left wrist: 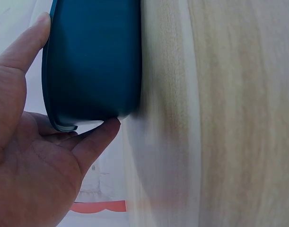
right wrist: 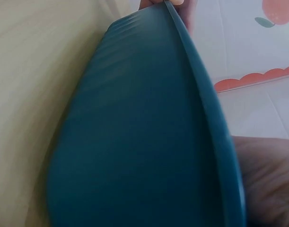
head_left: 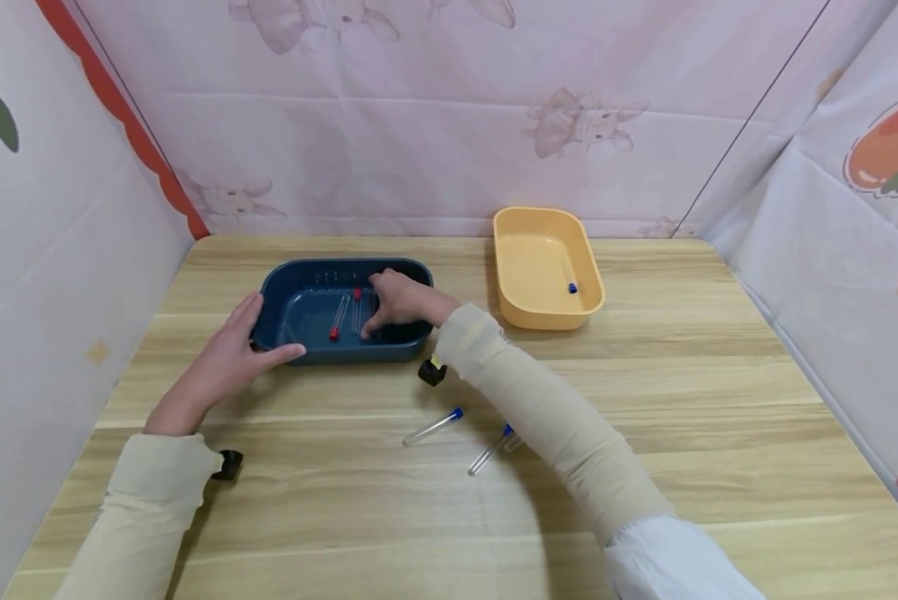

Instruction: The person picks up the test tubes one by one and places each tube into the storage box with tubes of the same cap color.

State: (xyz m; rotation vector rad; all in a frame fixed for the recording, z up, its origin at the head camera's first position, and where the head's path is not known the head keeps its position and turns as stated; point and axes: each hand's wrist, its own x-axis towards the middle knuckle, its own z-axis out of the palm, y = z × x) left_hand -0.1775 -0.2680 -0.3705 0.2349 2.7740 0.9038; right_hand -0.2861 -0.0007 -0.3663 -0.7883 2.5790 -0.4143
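At the left end of a dark blue plastic bin [head_left: 358,356], my left hand [head_left: 227,354] rests with its thumb on the front rim and its fingers against the end wall. My right hand [head_left: 403,298] reaches over the right side into this bin, thumb and forefinger spread apart; its other fingers are partly hidden. Beside its thumb lie two clear test tubes with red caps, one tube [head_left: 339,315] slanted and another tube [head_left: 356,312] nearly straight. The right wrist view is mostly filled by the bin's outer wall [right wrist: 135,123].
A yellow bin [head_left: 539,319] stands at the back right, holding a blue-capped tube [head_left: 572,287]. On the wooden table, a blue-capped tube [head_left: 432,428] and another blue-capped tube [head_left: 489,454] lie in front; a further one is partly hidden by my right sleeve. Printed cloth walls surround the table.
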